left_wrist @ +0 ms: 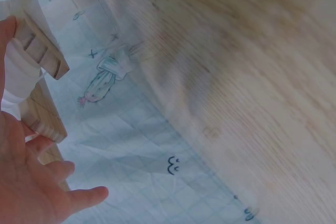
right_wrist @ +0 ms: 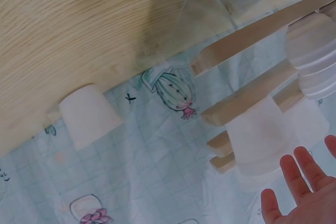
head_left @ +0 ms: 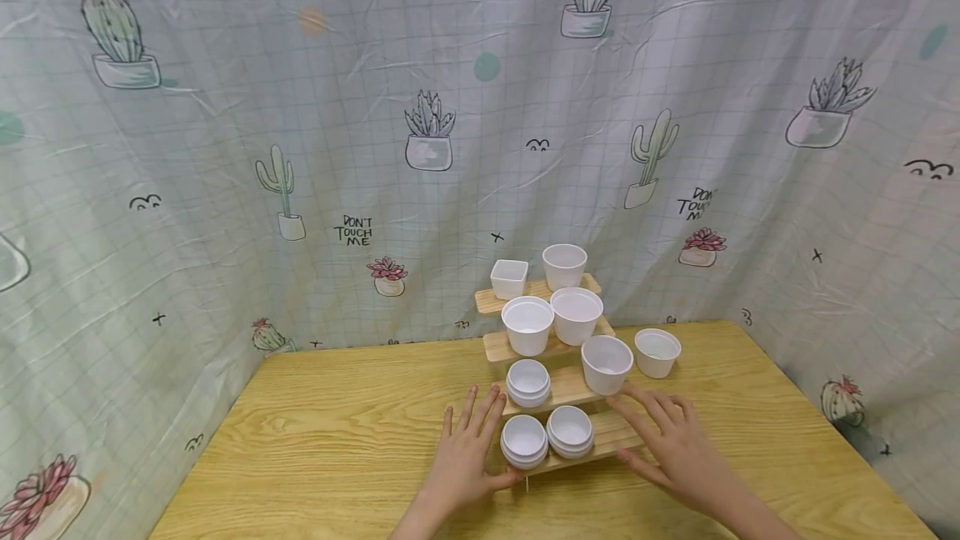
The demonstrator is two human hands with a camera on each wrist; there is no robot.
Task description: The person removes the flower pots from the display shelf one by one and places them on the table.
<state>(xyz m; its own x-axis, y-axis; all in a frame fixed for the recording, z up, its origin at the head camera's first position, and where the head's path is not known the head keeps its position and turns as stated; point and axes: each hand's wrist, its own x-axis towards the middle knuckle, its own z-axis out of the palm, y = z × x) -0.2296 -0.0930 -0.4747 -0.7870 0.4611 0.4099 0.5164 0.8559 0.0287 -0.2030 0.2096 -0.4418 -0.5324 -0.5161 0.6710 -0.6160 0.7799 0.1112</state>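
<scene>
A tiered wooden stand [head_left: 615, 432] holds several white pots. On its top tier are a square pot [head_left: 509, 280] and a round one [head_left: 564, 266]. Two round pots share the second tier; the third bears a small ridged pot [head_left: 528, 383] and a larger pot [head_left: 607, 365]. Two ridged pots [head_left: 524, 442] sit on the lowest. My left hand [head_left: 467, 458] has its fingers spread at the stand's left end, the thumb by the lowest tier. At the right end, my right hand [head_left: 678, 452] reaches with extended fingers towards the lower tiers; contact there cannot be told.
Another white pot [head_left: 657, 353] stands on the wooden table [head_left: 337, 432], right of the stand; the right wrist view shows this pot [right_wrist: 89, 115] too. A cactus-print curtain [head_left: 337, 107] hangs behind the table and along both sides.
</scene>
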